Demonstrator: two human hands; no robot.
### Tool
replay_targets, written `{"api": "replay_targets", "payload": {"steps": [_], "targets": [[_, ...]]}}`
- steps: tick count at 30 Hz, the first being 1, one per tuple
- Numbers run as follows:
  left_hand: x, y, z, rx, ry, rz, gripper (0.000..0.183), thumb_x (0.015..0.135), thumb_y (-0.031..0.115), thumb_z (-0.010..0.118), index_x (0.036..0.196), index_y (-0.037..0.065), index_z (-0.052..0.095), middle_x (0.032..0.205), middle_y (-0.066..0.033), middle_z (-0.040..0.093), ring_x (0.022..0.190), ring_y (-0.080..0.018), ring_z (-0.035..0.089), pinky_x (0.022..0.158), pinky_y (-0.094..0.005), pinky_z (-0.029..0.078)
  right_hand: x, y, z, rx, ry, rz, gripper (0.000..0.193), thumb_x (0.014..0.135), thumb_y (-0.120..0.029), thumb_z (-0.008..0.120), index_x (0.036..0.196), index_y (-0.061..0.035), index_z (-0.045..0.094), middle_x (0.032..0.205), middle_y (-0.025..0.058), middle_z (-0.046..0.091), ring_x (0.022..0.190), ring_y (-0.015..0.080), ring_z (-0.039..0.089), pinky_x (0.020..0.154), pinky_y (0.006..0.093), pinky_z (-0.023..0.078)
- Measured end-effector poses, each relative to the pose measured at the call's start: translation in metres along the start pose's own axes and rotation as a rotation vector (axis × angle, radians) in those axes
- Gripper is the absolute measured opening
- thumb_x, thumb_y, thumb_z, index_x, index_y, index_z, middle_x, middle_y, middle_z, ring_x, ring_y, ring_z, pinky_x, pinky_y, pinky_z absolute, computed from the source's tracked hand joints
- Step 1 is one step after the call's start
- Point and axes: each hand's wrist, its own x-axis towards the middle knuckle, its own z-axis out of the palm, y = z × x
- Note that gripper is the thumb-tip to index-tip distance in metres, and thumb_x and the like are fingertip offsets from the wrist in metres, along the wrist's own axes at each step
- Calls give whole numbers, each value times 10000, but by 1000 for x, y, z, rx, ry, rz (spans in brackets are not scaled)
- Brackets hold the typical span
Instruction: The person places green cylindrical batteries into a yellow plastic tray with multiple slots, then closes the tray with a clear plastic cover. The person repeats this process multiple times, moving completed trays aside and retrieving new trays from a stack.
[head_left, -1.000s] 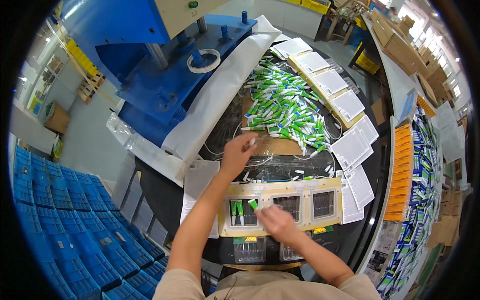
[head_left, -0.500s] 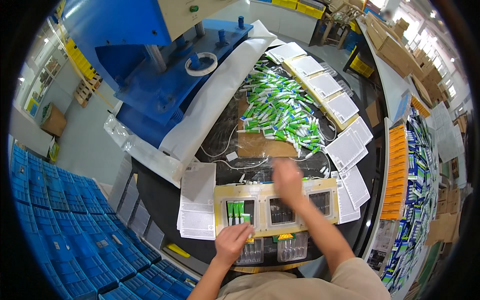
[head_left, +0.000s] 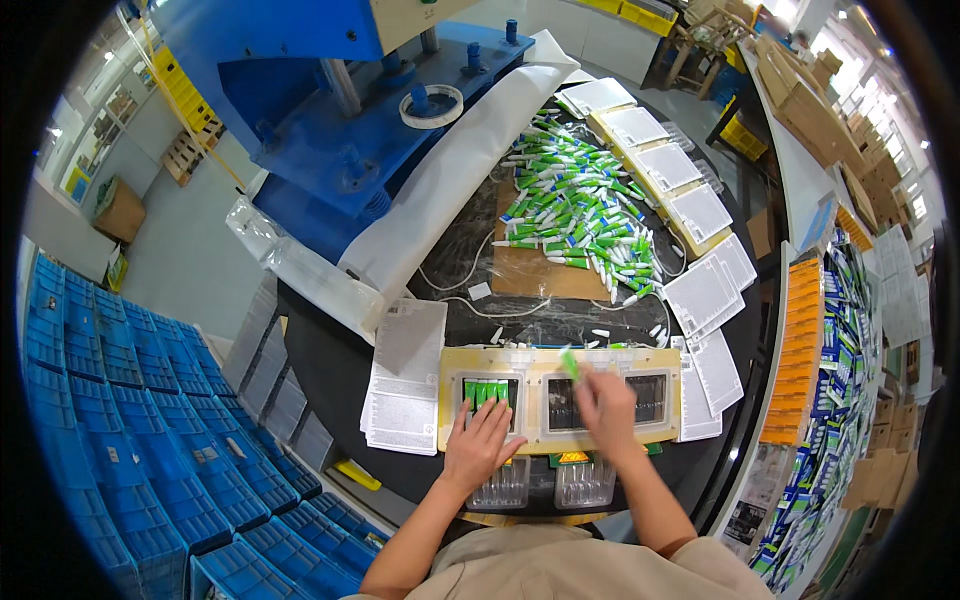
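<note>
In front of me lies a long cream-coloured frame (head_left: 530, 441) with several windows. Small green tubes with white caps (head_left: 487, 391) lie side by side in its left window. My left hand (head_left: 480, 446) rests over them, fingers stretched out and touching them. My right hand (head_left: 607, 410) pinches another green tube (head_left: 569, 363) above the middle window (head_left: 562, 407), blurred by motion. Dark ridged hollows show in the middle and right windows. Against the near edge of the frame lie clear blister packs (head_left: 585, 483) with green and yellow tops.
A pile of green, white and blue tubes (head_left: 585, 220) lies beyond the frame. White printed cards (head_left: 405, 360) flank it. At the back right, a second cream frame (head_left: 690, 242) carries cards. A blue press (head_left: 300, 190) stands at left, beside blue crates (head_left: 120, 440).
My right hand has come back toward me and now shows a tube in it. My left hand has flattened over the left window, and its tube now lies in the row there.
</note>
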Motion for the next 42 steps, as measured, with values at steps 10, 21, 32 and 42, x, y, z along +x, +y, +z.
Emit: {"api": "replay_targets", "payload": {"steps": [10, 21, 32, 42], "targets": [[-5, -4, 1, 5, -39, -15, 336, 913, 191, 712, 1197, 12, 685, 1283, -112, 668, 1266, -263, 590, 1146, -512, 382, -42, -29, 58, -136, -45, -404, 266, 809, -67, 757, 1043, 43, 694, 816, 93, 603, 752, 242, 589, 658, 338, 518], [-6, -6, -4, -159, -46, -50, 353, 868, 87, 708, 1204, -6, 650, 1320, -163, 639, 1293, -332, 573, 1136, -535, 392, -34, -32, 69, -205, -131, -371, 291, 834, -150, 718, 1087, -11, 676, 895, 102, 572, 853, 264, 578, 727, 390, 497], [205, -96, 43, -48, 273, -139, 336, 903, 139, 683, 1223, 40, 655, 1211, -142, 669, 1194, -340, 593, 1022, -448, 470, 199, 102, 76, -329, -219, -201, 216, 859, -135, 724, 1018, -23, 632, 951, 152, 588, 942, 378, 630, 786, 472, 525], [228, -120, 66, 74, 165, -58, 109, 927, 175, 656, 953, 71, 672, 911, -87, 623, 936, -283, 626, 852, -440, 480, -26, 9, -14, -142, -71, -404, 319, 757, 26, 653, 1072, 53, 700, 1097, 164, 721, 914, 294, 693, 783, 377, 591]]}}
